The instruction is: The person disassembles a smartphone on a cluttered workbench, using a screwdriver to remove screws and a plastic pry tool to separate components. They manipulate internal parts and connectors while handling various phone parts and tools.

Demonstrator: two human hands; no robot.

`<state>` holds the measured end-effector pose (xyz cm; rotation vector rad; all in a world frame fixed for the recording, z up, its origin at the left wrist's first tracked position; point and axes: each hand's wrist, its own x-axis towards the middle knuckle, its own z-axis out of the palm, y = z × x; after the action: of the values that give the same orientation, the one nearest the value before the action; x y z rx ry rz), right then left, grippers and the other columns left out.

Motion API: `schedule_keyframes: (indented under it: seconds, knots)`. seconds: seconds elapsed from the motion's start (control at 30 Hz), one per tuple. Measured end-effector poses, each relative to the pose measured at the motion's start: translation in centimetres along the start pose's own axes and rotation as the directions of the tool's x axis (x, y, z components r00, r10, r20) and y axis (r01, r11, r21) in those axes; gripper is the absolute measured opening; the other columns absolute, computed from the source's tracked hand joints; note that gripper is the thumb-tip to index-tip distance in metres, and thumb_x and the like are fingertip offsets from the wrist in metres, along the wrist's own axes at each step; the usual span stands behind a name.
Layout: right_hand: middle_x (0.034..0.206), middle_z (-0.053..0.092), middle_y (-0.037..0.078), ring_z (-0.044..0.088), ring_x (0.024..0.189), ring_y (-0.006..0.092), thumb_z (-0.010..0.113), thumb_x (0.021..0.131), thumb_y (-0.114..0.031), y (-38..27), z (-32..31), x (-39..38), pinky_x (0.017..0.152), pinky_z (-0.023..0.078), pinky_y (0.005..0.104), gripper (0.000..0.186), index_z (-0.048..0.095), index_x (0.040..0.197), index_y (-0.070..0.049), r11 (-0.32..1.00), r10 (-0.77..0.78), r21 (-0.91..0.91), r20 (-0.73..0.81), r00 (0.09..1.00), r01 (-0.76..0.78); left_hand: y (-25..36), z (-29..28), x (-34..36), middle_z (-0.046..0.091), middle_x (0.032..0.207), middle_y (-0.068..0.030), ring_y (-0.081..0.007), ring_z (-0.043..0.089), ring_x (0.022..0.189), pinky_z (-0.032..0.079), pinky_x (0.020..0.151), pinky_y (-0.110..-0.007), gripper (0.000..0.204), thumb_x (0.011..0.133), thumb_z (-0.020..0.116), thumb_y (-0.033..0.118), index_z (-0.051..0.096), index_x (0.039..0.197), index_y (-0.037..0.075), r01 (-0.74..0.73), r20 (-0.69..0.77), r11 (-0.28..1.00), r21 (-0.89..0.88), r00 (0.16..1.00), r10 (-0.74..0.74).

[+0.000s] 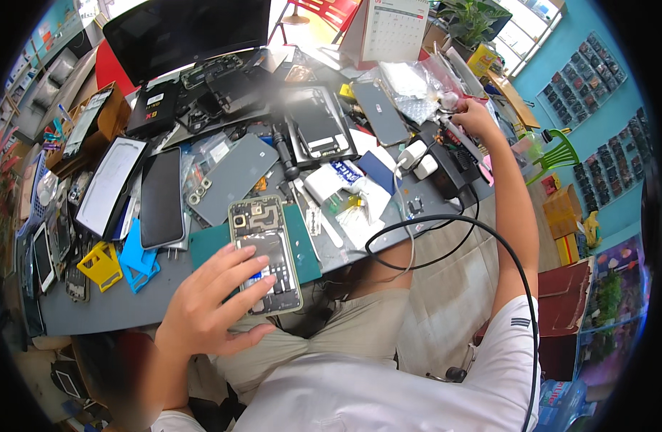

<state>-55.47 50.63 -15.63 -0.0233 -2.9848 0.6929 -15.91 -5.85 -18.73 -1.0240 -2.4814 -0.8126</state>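
My left hand (pixel 214 301) lies with its fingers stretched out over an opened phone (pixel 267 223), its fingertips on the phone's lower half. The phone's circuit board and inner parts show, inside a pale greenish frame. It rests partly on a green mat (pixel 307 248) and overhangs the desk's near edge. My right arm reaches out to the far right of the desk. There my right hand (pixel 478 121) is closed, fingers bent together beside clear plastic bags (pixel 410 86) and a cluttered tray edge. What its fingers hold, if anything, is too small to make out.
A dark phone (pixel 162 198), a grey phone back (pixel 234 176) and another phone (pixel 380 113) lie among parts. Yellow (pixel 102 265) and blue plastic holders (pixel 138 259) sit at the left. A black cable (pixel 482 225) loops over the desk's right edge. Behind stands a monitor (pixel 187 36).
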Motion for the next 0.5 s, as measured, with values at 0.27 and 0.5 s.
schedule_keyframes:
  seconds: [0.27,0.5]
  knots:
    - [0.079,0.072,0.004,0.067,0.064,0.0141,0.082,0.101,-0.028,-1.2,-1.8,-0.8,0.058,0.053,0.0340,0.022,0.080,0.101,-0.006,0.985,0.095,0.132,0.143,0.985,-0.114,5.4,3.1,4.3,0.074,0.104,-0.0117,-0.0298,0.070,0.085,0.058,0.076,-0.040,0.056,0.079,0.096,0.013,0.080,0.131,0.000,-0.048,-0.361,0.998,0.038,0.931,0.058]
    - [0.083,0.078,0.008,0.069,0.061,0.0144,0.079,0.106,-0.025,-2.8,-1.6,-2.2,0.058,0.059,0.0328,0.024,0.078,0.111,-0.001,0.997,-0.045,0.071,0.045,0.998,0.042,9.0,10.7,13.6,0.064,0.089,-0.0106,-0.0299,0.068,0.076,0.055,0.066,-0.043,0.035,0.092,0.089,0.008,0.074,0.123,0.002,0.028,-0.282,0.995,-0.091,0.958,-0.053]
